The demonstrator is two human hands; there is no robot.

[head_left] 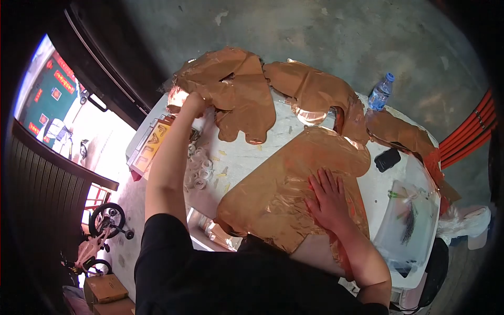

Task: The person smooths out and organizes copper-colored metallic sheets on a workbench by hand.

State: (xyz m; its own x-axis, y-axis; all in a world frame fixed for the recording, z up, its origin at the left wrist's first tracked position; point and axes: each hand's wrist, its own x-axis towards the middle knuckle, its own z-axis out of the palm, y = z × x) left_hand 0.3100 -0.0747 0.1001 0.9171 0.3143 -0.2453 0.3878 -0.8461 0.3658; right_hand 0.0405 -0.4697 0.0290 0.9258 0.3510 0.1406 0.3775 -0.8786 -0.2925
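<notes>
A large copper-coloured foil sheet lies on the white table in front of me. My right hand rests flat on it with fingers spread, holding nothing. My left hand reaches far across to the table's left end, fingers closed beside a small white object that I cannot make out; whether it grips anything is unclear. More crumpled copper foil shapes lie across the far side of the table.
A water bottle stands at the far edge. A black phone and a clear plastic bag lie right of the sheet. Clear tape rolls sit near my left arm. Left of the table are a child's bike and cardboard boxes.
</notes>
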